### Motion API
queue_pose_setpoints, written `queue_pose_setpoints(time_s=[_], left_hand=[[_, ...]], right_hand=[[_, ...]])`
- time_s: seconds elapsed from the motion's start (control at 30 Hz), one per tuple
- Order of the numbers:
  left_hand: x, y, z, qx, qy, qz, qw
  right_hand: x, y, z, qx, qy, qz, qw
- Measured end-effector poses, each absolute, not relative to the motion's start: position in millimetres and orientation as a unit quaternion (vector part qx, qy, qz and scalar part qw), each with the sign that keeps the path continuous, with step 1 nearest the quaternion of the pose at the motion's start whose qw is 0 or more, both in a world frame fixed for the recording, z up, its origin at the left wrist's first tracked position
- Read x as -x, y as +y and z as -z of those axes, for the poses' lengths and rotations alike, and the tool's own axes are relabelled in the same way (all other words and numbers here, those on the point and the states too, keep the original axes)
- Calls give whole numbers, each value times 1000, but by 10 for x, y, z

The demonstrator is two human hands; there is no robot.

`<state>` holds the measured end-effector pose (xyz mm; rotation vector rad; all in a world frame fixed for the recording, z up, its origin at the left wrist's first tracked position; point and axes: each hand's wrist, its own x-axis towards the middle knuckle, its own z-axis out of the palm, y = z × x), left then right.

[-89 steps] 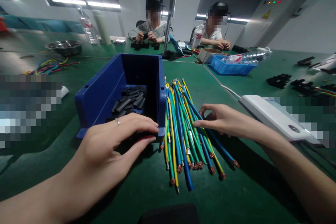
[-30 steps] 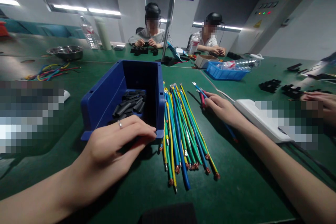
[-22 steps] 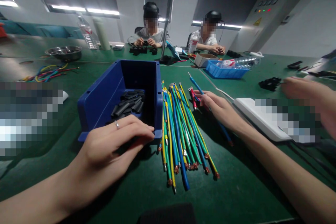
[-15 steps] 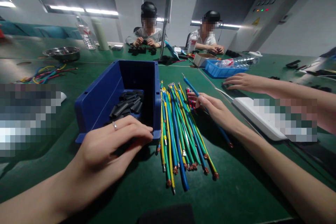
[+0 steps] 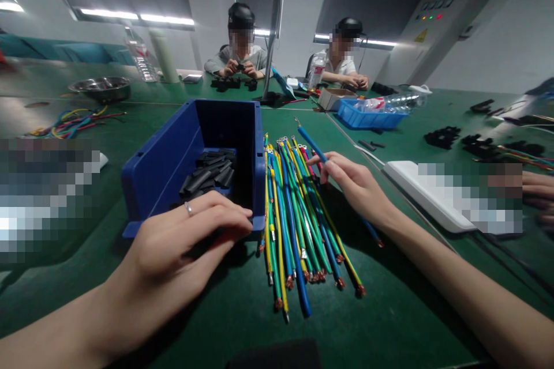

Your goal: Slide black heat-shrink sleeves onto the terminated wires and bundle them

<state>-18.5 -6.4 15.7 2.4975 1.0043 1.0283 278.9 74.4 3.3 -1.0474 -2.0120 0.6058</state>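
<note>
Between the thumb and fingers of my right hand [image 5: 350, 181] is a blue wire [image 5: 309, 141], its bare metal tip pointing up and away. Its copper end shows below the hand. Just left of it lies a bundle of blue, green and yellow-green wires [image 5: 298, 219], some with ring terminals, their copper strands facing me. My left hand [image 5: 190, 242], wearing a ring, has its fingertips pinched together at the front edge of the dark blue bin [image 5: 151, 161]. Anything inside that pinch is hidden. Short black tubes [image 5: 208, 170] lie in the bin.
A white power strip [image 5: 428, 196] lies right of my right hand. Farther off are a light blue tray [image 5: 367, 118] with plastic bottles, black parts [image 5: 442, 137], a metal bowl [image 5: 101, 89] and loose coloured wires [image 5: 78, 123]. Two people sit across the table; another person's hand [image 5: 539, 187] is at right.
My right hand has shifted slightly left with the blue wire, nearer the bundle. The other person's arms at right have drawn back, uncovering black parts. My left hand stays at the bin.
</note>
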Motion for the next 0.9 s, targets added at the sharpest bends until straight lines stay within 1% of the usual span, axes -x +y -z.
queue_pose_setpoints(time_s=[0.1, 0.2, 0.33, 0.4, 0.5, 0.57, 0.63, 0.7, 0.77, 0.8, 0.9], left_hand=[[171, -69, -144, -843, 368, -371, 128], [155, -83, -149, -798, 425, -408, 124], [157, -125, -173, -764, 484, -411, 112], [165, -154, -175, -791, 465, -386, 97], [168, -186, -153, -825, 422, -366, 84], [164, -188, -124, -842, 399, -359, 60], [162, -174, -86, -866, 362, -343, 35], [168, -151, -43, -866, 368, -337, 17], [180, -128, 2, -866, 368, -340, 2], [187, -118, 24, -866, 364, -343, -6], [200, -92, 72, -867, 354, -350, -25]], right_hand=[[-2786, 637, -136, 425, -808, -173, 369], [-2782, 540, -198, 434, -827, -119, 337], [-2752, 435, -202, 373, -879, -29, 295], [-2713, 378, -188, 318, -911, 2, 262], [-2615, 294, -158, 255, -943, 15, 213], [-2535, 262, -133, 242, -949, 14, 203], [-2470, 266, -119, 237, -947, 14, 219], [-2466, 303, -138, 230, -944, 22, 237], [-2584, 348, -191, 242, -934, 36, 262], [-2703, 361, -222, 260, -921, 44, 287], [-3291, 320, -264, 427, -815, 89, 381]])
